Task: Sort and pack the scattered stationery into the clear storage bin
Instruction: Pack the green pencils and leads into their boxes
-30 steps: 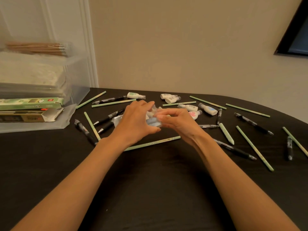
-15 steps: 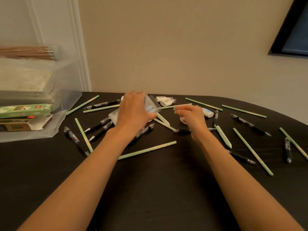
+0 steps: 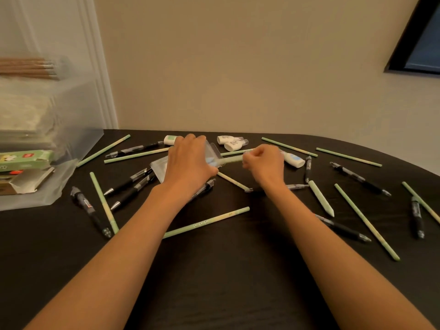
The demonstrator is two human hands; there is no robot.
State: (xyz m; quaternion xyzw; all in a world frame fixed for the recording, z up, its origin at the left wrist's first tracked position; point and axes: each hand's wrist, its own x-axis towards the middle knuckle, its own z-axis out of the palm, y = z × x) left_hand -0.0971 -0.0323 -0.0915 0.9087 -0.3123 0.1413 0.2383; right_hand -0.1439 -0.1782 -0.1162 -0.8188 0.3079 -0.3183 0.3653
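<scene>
A wide-angle camera sits on the person's head and looks forward and down across the dark wooden table [image 3: 214, 282]. It is near enough that both forearms run in from the bottom corners, and the left hand [image 3: 190, 160] and right hand [image 3: 264, 163] lie about mid-frame. It faces the plain beige wall [image 3: 238, 67] beyond the table, with the clear plastic storage bin [image 3: 78, 144] at the left margin and a dark window frame [image 3: 409, 44] in the upper right corner.

A black table [image 3: 226, 282] lies under the grip and spreads out on every side. Behind the grip rises a beige wall [image 3: 238, 67], with white trim [image 3: 95, 67] up-left and a dark-framed window [image 3: 423, 44] up-right.
</scene>
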